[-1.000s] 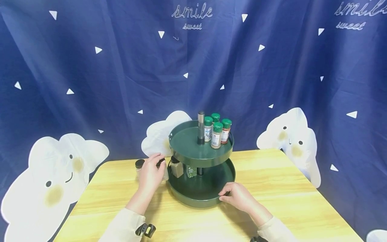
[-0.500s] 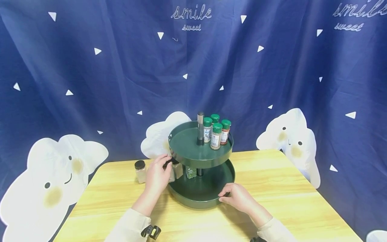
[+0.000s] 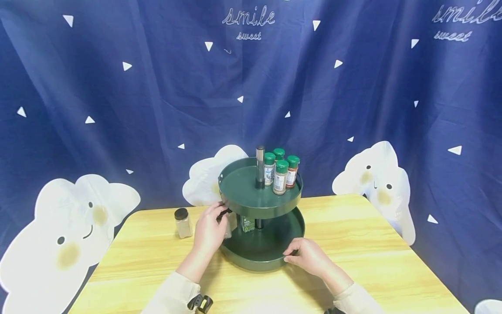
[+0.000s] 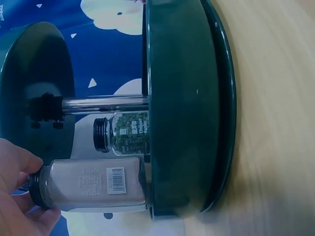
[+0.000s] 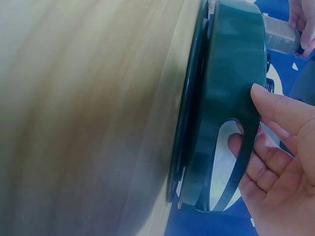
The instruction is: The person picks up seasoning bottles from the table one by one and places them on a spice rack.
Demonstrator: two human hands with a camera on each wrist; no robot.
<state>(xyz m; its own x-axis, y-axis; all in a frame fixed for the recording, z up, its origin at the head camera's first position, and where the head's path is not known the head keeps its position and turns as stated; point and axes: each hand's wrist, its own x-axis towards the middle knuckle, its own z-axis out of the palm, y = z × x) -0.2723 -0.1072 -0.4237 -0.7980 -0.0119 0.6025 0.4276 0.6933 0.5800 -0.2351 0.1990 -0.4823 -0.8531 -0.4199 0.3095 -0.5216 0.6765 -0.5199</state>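
Note:
My left hand (image 3: pixel 210 229) pinches the black lid of a square spice jar (image 4: pixel 98 184) of pale powder, from above. The jar stands upright, its base right at the rim of the lower tier of a dark green two-tier turntable (image 3: pixel 259 265). Behind it on that tier is a jar of green herbs (image 4: pixel 130 132). Another black-lidded jar there is mostly hidden by my left hand in the head view. My right hand (image 3: pixel 307 255) grips the lower tier's rim at the front right, thumb on the edge and fingers at the cut-out handle (image 5: pixel 229 162).
Several green-capped spice bottles (image 3: pixel 280 176) stand on the upper tier, right of the metal post (image 3: pixel 260 166). One black-lidded jar (image 3: pixel 183 223) stands on the wooden table (image 3: pixel 372 244) to the left. A blue curtain (image 3: pixel 157 109) hangs behind the table.
My left hand has carried its jar rightward from the table to the lower tier, uncovering the jar left on the table. My right hand stays on the rim.

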